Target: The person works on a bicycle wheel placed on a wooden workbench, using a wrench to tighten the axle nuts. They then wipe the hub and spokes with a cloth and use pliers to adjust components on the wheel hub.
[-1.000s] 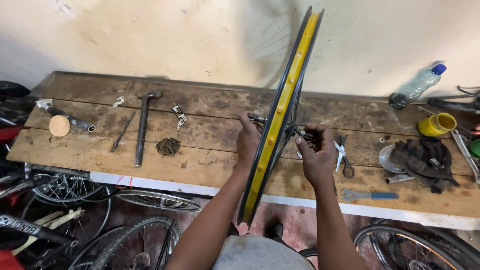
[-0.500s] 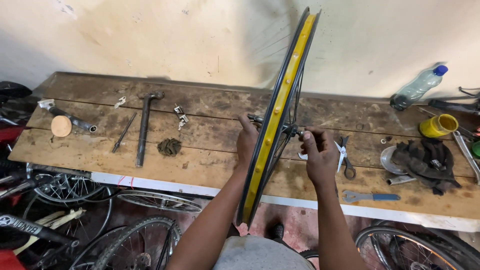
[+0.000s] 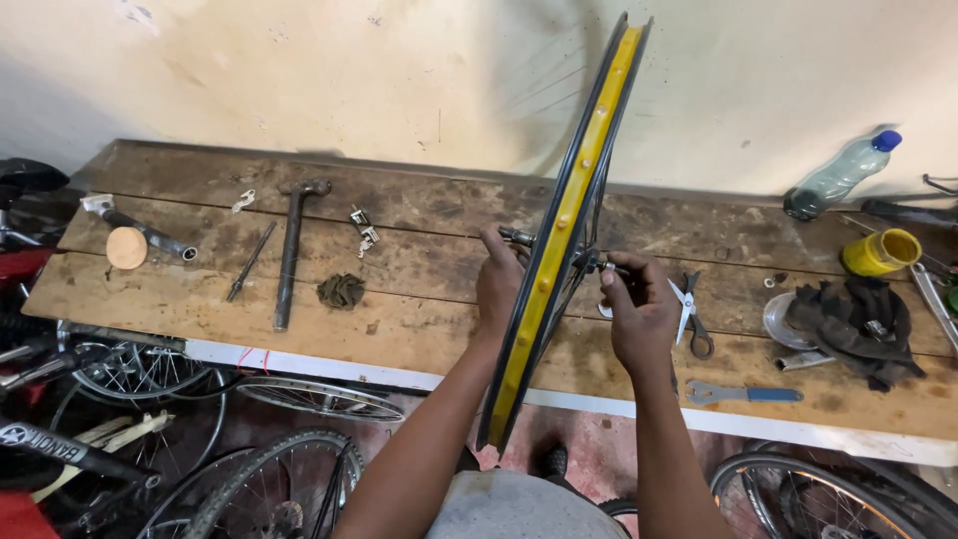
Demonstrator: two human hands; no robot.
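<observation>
Head view: a bicycle wheel (image 3: pixel 559 240) with a yellow rim strip is seen edge-on, stood upright over the front part of a worn wooden surface (image 3: pixel 419 299), its top rising against the pale wall and its bottom hanging below the surface's front edge. The left hand (image 3: pixel 499 279) is placed on the left side of the wheel, its fingers closed around the end of the axle (image 3: pixel 517 237) that sticks out of the hub there. The right hand (image 3: pixel 639 304) is set on the opposite side, curled shut on the other axle end near the hub; what exactly is pinched under those fingers cannot be told. Just right of that hand, scissors (image 3: pixel 691 314) are laid on the surface, and a flat spanner with a blue handle (image 3: pixel 743 393) is seen nearer the front edge. Farther right a dark rag (image 3: pixel 858 324), a yellow cup (image 3: pixel 880 252) and a clear plastic bottle with a blue cap (image 3: pixel 838 177) are found. Well to the left of the wheel a hammer (image 3: pixel 291 250), a thin rod (image 3: pixel 249 262), a dark crumpled wad (image 3: pixel 341 290) and a round cork-coloured disc (image 3: pixel 127 248) are spread out. Below the surface, other bicycle wheels (image 3: pixel 289 489) are stacked on the floor.
</observation>
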